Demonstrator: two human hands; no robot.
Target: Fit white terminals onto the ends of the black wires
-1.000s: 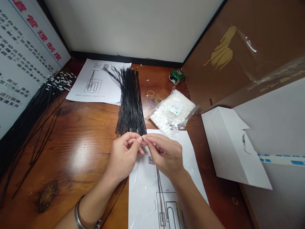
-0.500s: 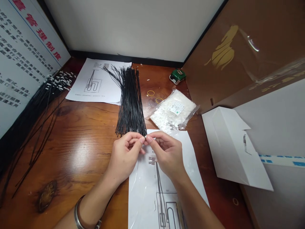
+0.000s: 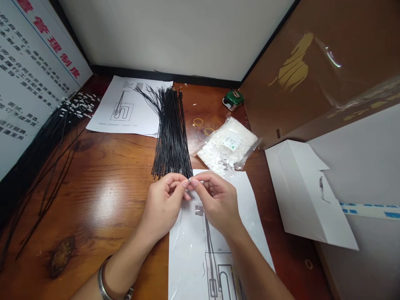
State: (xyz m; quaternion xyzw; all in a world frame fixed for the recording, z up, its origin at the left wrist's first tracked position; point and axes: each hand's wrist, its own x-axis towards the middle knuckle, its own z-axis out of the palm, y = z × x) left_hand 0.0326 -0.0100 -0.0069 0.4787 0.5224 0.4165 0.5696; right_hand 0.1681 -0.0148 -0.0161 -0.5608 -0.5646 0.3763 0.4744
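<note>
My left hand [image 3: 165, 202] and my right hand [image 3: 220, 202] meet fingertip to fingertip at the near end of a bundle of black wires [image 3: 171, 133]. Between the tips shows a small white connector [image 3: 190, 180], pinched by my right thumb and forefinger. My left thumb and forefinger are closed on what looks like a thin black wire end, mostly hidden by the fingers. Beneath my hands lies a printed wiring drawing [image 3: 187, 258]. Beyond my right hand rests a clear bag of white connectors [image 3: 229, 143], some spilling out at its near corner.
Wires with white connectors [image 3: 78, 106] are heaped at left, loose strands trailing forward. Another drawing [image 3: 103, 112] lies partly under the bundle. A green tape measure [image 3: 233, 100] and yellow rubber bands [image 3: 198, 122] sit at the back. A brown carton [image 3: 312, 62] and white box [image 3: 300, 187] border the right.
My right hand has shifted very slightly left, and its fingertips have turned a little at the white connector. The left hand keeps its pinch almost unmoved.
</note>
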